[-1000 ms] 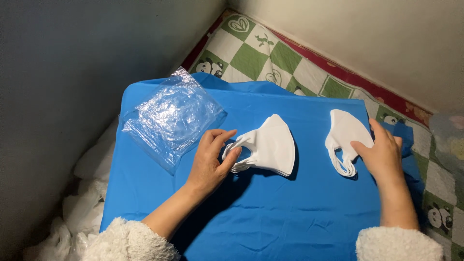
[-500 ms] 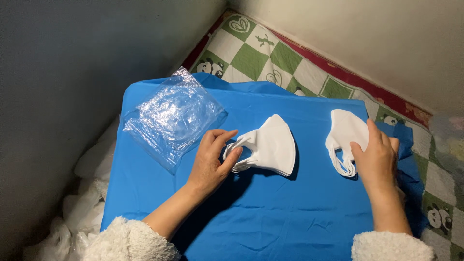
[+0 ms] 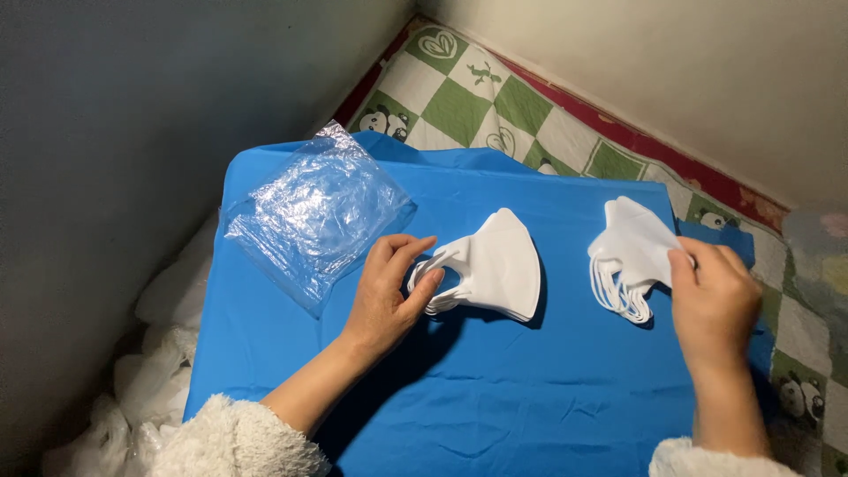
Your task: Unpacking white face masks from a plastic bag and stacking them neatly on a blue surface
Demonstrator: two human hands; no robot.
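My left hand (image 3: pixel 389 291) pinches the ear loops of the white mask stack (image 3: pixel 495 265) at frame centre on the blue cloth (image 3: pixel 530 397). My right hand (image 3: pixel 711 296) grips a second mask stack (image 3: pixel 632 247) at right. Clear plastic bags (image 3: pixel 318 212) lie upper left.

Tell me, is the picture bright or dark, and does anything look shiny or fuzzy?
Head view: dim at the left wall and corners, brighter over the blue sheet; the clear plastic bags catch shiny glare; the left hand throws a dark shadow beside the middle stack of white masks; the right hand and its mask stack look sharp, not fuzzy.
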